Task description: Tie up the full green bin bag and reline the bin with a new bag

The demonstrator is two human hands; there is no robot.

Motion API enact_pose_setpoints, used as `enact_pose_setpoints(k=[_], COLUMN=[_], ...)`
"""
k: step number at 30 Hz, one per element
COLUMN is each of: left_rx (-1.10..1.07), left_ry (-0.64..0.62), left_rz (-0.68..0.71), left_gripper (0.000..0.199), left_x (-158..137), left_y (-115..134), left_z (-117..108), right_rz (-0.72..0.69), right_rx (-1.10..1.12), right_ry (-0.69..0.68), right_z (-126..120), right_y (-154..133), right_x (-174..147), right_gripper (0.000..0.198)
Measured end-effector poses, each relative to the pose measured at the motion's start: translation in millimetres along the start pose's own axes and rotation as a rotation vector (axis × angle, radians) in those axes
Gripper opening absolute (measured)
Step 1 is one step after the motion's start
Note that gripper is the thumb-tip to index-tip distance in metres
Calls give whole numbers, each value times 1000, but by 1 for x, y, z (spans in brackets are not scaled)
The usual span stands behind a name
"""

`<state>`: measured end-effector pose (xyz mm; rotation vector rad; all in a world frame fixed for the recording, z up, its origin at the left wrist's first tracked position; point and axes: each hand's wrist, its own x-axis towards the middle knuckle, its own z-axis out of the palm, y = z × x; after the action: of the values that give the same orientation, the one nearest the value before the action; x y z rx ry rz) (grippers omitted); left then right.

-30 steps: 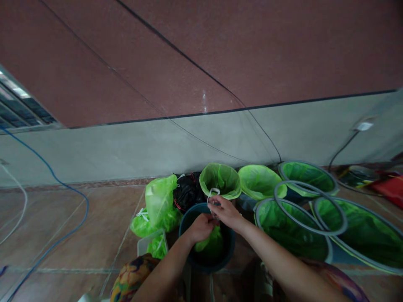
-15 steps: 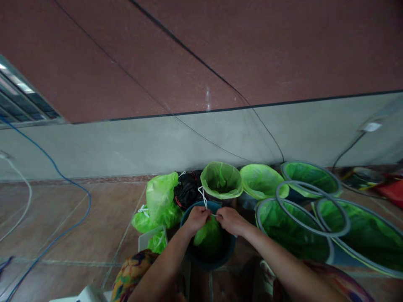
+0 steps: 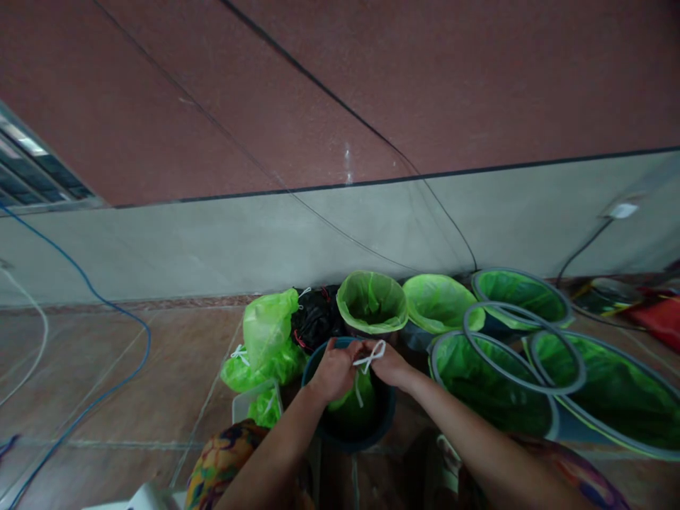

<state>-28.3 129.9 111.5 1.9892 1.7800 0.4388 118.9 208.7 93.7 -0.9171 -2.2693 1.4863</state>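
A green drawstring garbage bag is gathered up inside a dark blue-green bin between my legs. Its white drawstring shows as a loop or bow between my hands, with one end hanging over the bag. My left hand is closed at the left of the string, fingers turned toward the other hand. Opposite it, my right hand pinches at the string's other side. The fingertips of both hands are partly hidden behind the string.
Tied green bags, a black bag and a small white container stand left. Beyond and right are bins lined in green, with grey rim rings lying across some. A blue cable crosses the floor.
My hands have brought the drawstring from a stretched line into a loop or bow, and its end now hangs toward me. The left hand has turned over; the bins stay put.
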Motion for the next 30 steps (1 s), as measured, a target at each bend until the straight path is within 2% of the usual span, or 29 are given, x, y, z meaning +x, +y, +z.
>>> enact_pose_setpoints(k=[3,7,11,15,18,20,25,27,30], left_rx=[46,144,169,132,126,126,103,65,34], left_ry=[15,70,204,365,403,390,304,291,244], left_rz=[60,115,121,151,134,102,5,-54,-146], left_gripper=[44,35,29,23,21,22,26,27,27], left_x=[-1,-2,-2,-3,-3,-2,0,0,0], left_y=[1,1,0,0,0,1,2,2,1], left_z=[-5,-7,-4,-5,-7,-7,-6,-7,-7], right_rz=[5,56,79,192,258,246,111,109,130], right_rx=[183,149,303,487,505,395,-218,-390,-584], right_ry=[-23,-8,-11,-88,-34,44,212,194,91], right_z=[9,7,-1,-3,-3,-5,-14,-17,-21], right_y=[12,8,-6,-7,-5,-6,-15,-18,-19], right_x=[7,7,0,-4,-3,-1,4,4,0], right_gripper=[25,25,30,26,23,21,25,30,34])
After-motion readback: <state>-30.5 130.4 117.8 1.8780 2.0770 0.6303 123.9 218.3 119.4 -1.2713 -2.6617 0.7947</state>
